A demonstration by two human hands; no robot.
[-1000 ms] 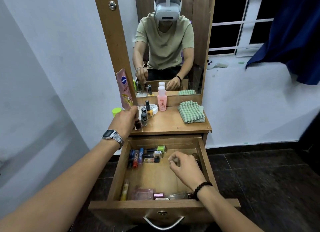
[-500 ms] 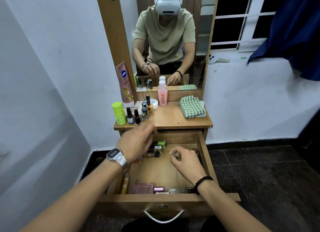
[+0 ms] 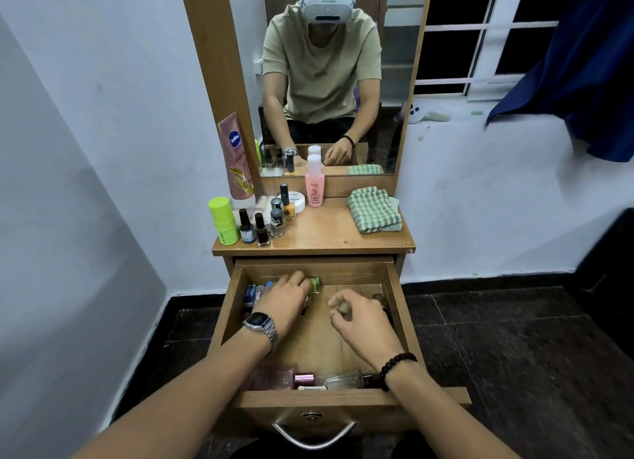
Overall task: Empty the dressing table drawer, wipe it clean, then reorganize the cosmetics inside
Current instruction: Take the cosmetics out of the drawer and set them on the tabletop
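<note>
A: Where do the cosmetics lie, and why are they split between two places?

B: The drawer (image 3: 229, 316) stands pulled out. Several bottles stand upright in a cluster at the left of the tabletop (image 3: 329, 233), beside the green stick (image 3: 223, 221), probably so that they leave room and do not roll. The folded checked cloth (image 3: 374, 210) waits at the right, presumably for the wiping step.

A: And the hands?

B: The left hand (image 3: 286, 295) reaches to the drawer's back left, fingers curled over the small items there, touching a green bottle (image 3: 314, 284); whether it grips one cannot be told. The right hand (image 3: 360, 321) pinches a small pale item over the drawer floor. A clear bottle (image 3: 344, 379) and others remain along the front wall, so emptying looks unfinished.
</note>
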